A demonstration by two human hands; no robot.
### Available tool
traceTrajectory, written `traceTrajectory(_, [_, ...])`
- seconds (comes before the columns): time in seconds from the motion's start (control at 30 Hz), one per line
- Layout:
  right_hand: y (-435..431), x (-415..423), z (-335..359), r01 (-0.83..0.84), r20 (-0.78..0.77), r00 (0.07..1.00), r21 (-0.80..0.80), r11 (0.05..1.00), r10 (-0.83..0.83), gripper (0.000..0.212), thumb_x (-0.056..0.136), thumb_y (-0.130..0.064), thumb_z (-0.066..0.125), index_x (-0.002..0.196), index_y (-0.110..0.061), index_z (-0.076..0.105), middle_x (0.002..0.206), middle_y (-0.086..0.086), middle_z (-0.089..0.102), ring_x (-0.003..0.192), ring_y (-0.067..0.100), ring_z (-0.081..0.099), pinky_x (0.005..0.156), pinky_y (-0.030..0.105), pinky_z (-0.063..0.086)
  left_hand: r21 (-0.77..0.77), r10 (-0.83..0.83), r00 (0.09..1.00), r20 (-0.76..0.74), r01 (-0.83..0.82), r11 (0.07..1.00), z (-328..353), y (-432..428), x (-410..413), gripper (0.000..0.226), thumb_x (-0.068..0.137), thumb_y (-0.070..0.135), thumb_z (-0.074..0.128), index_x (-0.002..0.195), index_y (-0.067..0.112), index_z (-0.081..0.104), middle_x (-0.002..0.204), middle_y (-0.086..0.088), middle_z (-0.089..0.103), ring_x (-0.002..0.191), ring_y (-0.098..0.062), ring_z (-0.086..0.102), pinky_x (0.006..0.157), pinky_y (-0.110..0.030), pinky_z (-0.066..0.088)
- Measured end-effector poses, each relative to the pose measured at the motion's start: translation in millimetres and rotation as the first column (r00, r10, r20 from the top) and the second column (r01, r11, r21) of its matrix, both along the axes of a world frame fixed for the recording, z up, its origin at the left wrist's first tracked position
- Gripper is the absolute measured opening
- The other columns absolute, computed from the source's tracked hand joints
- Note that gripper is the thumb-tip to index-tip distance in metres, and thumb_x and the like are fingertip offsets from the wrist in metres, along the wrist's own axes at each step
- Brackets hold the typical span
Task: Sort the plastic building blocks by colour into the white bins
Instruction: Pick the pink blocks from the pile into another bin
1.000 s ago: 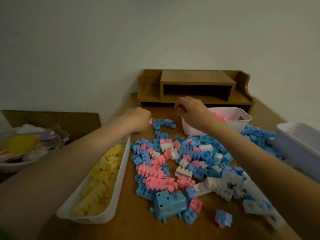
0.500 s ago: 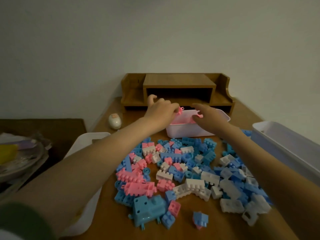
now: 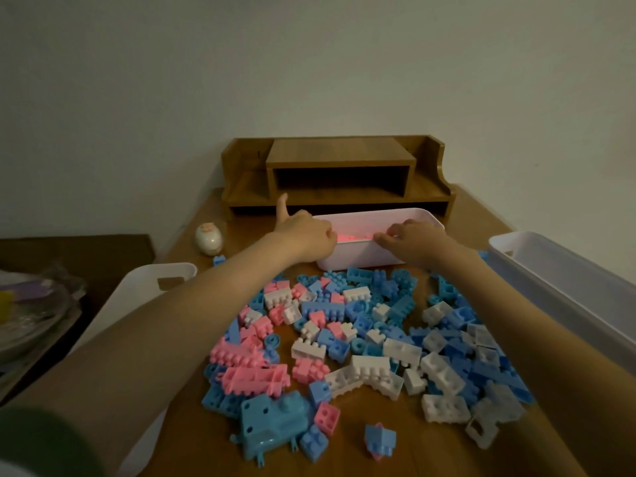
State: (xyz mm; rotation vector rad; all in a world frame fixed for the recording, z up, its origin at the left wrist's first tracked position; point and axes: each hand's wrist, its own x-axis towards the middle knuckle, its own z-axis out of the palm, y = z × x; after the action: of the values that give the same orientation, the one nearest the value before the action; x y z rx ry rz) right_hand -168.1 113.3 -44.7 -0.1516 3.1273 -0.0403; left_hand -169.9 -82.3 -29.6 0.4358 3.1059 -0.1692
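A white bin [image 3: 409, 213] with pink blocks [image 3: 349, 237] inside stands at the back of the wooden table. My left hand [image 3: 304, 235] hovers at the bin's left front corner, fingers loosely curled and thumb sticking up, with no block visible in it. My right hand [image 3: 414, 239] rests over the front rim, fingers relaxed and holding nothing. Nearer to me lies a loose pile of pink, blue and white blocks [image 3: 344, 339]. A long white bin [image 3: 161, 273] sits at the left, mostly hidden by my left arm. Another white bin [image 3: 550, 266] stands at the right.
A wooden desk organiser [image 3: 339, 173] stands against the wall behind the pink bin. A white egg-shaped toy [image 3: 209, 239] and a stray blue block [image 3: 219, 260] lie at the back left. A big blue moulded piece [image 3: 272, 423] sits near the front edge. Clutter [image 3: 27, 304] is off the table at left.
Both hands carried small pink pieces from the pile to the pink bin. The pieces pinched half a second ago are no longer seen in either hand. My head has turned towards the right.
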Motion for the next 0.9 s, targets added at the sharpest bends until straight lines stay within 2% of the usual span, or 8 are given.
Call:
traceTrajectory(0.17, [-12.3,16.8,-7.0,-0.141,-0.185,0.977,-0.216,0.966,0.101,0.048,0.090,-0.041,0.051,0.135,-0.026,0.045,0.145,0.001,0.037,0.137,0.023,0.025,0.112,0.045,0.018,0.258,0.007,0.989,0.147,-0.046,0.965,2.8,1.8,-0.2,0.044,0.099,0.027,0.029,0.142,0.036,0.032,0.143,0.003,0.046,0.139,-0.018,0.029,0.110,-0.054,-0.011])
traceTrajectory(0.23, [-23.0,30.8,-6.2,-0.261,-0.260,0.943,-0.200,0.944,0.206,0.045,0.089,-0.030,0.054,0.133,-0.026,0.045,0.140,0.000,0.041,0.131,0.023,0.029,0.108,0.043,0.024,0.282,0.021,0.994,0.109,-0.051,0.958,2.5,-1.5,7.7,0.046,0.099,0.020,0.033,0.144,0.033,0.030,0.143,0.000,0.044,0.138,-0.020,0.030,0.112,-0.051,-0.006])
traceTrajectory(0.33, [-37.6,48.2,-7.6,-0.421,-0.199,0.902,-0.216,0.881,0.382,0.036,0.092,-0.016,0.051,0.127,-0.023,0.050,0.127,0.002,0.053,0.116,0.022,0.042,0.098,0.036,0.036,0.297,0.016,1.000,0.017,-0.021,0.955,3.9,-17.1,23.6,0.040,0.096,0.015,0.040,0.133,0.030,0.041,0.130,0.001,0.051,0.123,-0.020,0.044,0.105,-0.040,0.020])
traceTrajectory(0.47, [-44.6,59.9,-13.0,-0.450,0.015,0.887,-0.199,0.871,0.462,0.035,0.095,-0.014,0.048,0.126,-0.029,0.053,0.124,-0.001,0.056,0.112,0.018,0.046,0.095,0.031,0.038,0.239,0.016,0.999,-0.041,-0.005,0.971,6.8,-50.8,44.9,0.018,0.092,0.018,0.051,0.104,0.031,0.045,0.112,0.002,0.043,0.110,-0.016,0.046,0.091,-0.034,0.029])
traceTrajectory(0.53, [-47.5,64.0,-14.5,-0.464,0.081,0.872,-0.177,0.868,0.483,0.038,0.095,-0.013,0.046,0.126,-0.034,0.053,0.125,-0.003,0.054,0.111,0.019,0.044,0.094,0.032,0.036,0.199,-0.002,0.999,0.037,-0.006,0.980,9.8,-68.7,53.6,0.019,0.090,0.019,0.054,0.102,0.031,0.046,0.107,0.003,0.041,0.106,-0.016,0.047,0.091,-0.034,0.033])
traceTrajectory(0.7, [-55.0,70.5,-12.6,-0.456,0.124,0.870,-0.163,0.875,0.476,0.038,0.095,-0.017,0.047,0.124,-0.041,0.051,0.122,-0.006,0.055,0.109,0.018,0.041,0.090,0.033,0.035,0.005,-0.030,0.954,0.297,0.030,1.000,10.9,-94.1,67.4,0.032,0.086,0.015,0.059,0.117,0.023,0.055,0.109,-0.001,0.054,0.103,-0.019,0.055,0.092,-0.040,0.046])
traceTrajectory(0.83, [-59.5,73.7,-13.7,-0.437,0.124,0.880,-0.166,0.884,0.458,0.026,0.092,-0.024,0.052,0.113,-0.039,0.051,0.112,-0.008,0.054,0.103,0.013,0.038,0.082,0.030,0.027,-0.099,0.026,0.959,0.282,0.003,0.995,4.0,-100.9,74.7,0.041,0.089,0.016,0.054,0.129,0.027,0.050,0.128,0.004,0.053,0.119,-0.017,0.049,0.102,-0.035,0.037])
traceTrajectory(0.9, [-60.3,74.4,-15.5,-0.448,0.113,0.876,-0.168,0.878,0.469,0.017,0.091,-0.028,0.052,0.105,-0.038,0.050,0.113,-0.008,0.055,0.103,0.012,0.038,0.082,0.031,0.026,-0.085,0.036,0.964,0.262,-0.015,0.996,1.4,-102.5,76.7,0.041,0.092,0.014,0.050,0.131,0.027,0.049,0.133,0.006,0.051,0.122,-0.015,0.047,0.095,-0.027,0.034])
